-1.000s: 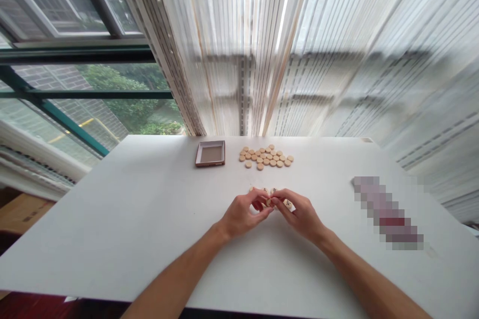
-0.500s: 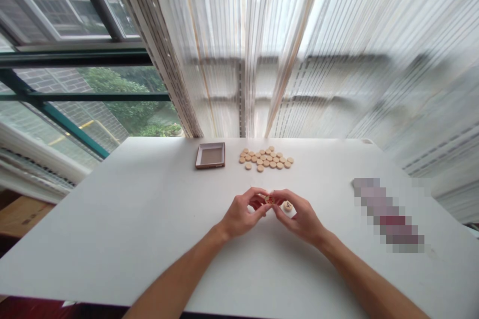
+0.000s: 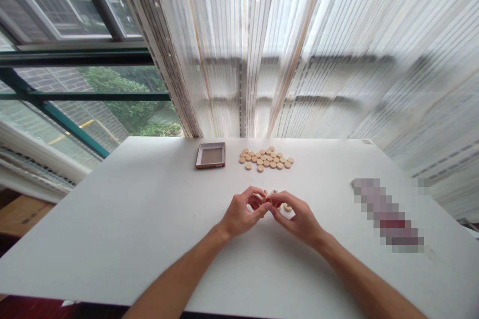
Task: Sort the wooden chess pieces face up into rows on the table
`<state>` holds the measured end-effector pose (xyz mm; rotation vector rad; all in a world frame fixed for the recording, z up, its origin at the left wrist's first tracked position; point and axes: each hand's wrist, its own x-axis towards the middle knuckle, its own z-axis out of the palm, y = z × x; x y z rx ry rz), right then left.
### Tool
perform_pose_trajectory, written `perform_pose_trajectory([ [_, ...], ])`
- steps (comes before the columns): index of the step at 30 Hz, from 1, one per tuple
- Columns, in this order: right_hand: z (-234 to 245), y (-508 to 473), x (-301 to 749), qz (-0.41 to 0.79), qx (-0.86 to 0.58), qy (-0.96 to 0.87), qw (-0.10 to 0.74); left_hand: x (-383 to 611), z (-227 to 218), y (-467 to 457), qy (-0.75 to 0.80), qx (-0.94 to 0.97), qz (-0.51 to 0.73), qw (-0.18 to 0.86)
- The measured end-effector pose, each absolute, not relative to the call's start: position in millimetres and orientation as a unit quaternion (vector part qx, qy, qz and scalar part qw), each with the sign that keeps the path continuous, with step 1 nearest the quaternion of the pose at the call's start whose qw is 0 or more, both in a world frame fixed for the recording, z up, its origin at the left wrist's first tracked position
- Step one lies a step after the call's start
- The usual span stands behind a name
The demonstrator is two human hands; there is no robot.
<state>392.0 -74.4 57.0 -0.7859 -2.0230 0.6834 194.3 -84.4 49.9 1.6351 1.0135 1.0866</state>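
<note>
My left hand (image 3: 241, 212) and my right hand (image 3: 295, 214) meet over the middle of the white table, fingertips close together. Between them is a round wooden Chinese chess piece (image 3: 267, 200) with a red marking, pinched by both hands and partly hidden by the fingers. Right by my right hand's fingers lies another chess piece (image 3: 287, 207) with a dark character on top. Just behind the fingertips more marked pieces show in part, one of them a chess piece (image 3: 275, 192) with a dark mark.
Farther back lies a loose cluster of several plain-faced wooden discs (image 3: 270, 158). Left of it stands a shallow open box (image 3: 210, 156) with a brown rim. A blurred-out flat object (image 3: 389, 214) is on the right of the white table (image 3: 142, 219). Sheer curtains hang behind.
The red-marked piece between my fingertips has turned and shifted slightly left, its face now less visible. Marked pieces behind the fingers have come into view. Both hands have barely moved.
</note>
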Motion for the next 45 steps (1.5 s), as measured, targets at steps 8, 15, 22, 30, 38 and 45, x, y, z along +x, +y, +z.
perform_pose_trajectory([
  [8, 54.8, -78.5, 386.3, 0.246, -0.313, -0.804, 0.441, 199.1, 52.2, -88.4, 0.431, 0.645, 0.449, 0.442],
  [15, 57.0, -77.6, 390.1, 0.239, -0.325, -0.805, 0.436, 200.2, 54.3, -89.9, 0.405, 0.655, 0.454, 0.449],
  [22, 55.1, -74.9, 395.5, 0.262, -0.333, -0.796, 0.432, 200.3, 55.6, -90.5, 0.371, 0.659, 0.455, 0.47],
  [30, 55.4, -75.4, 396.4, 0.268, -0.332, -0.795, 0.431, 200.3, 56.0, -91.4, 0.373, 0.659, 0.453, 0.471],
  [38, 54.2, -74.5, 397.0, 0.27, -0.333, -0.796, 0.427, 199.4, 54.6, -89.9, 0.373, 0.666, 0.449, 0.465],
  [45, 53.7, -74.1, 396.8, 0.267, -0.334, -0.795, 0.431, 199.5, 55.5, -90.4, 0.374, 0.676, 0.451, 0.447],
])
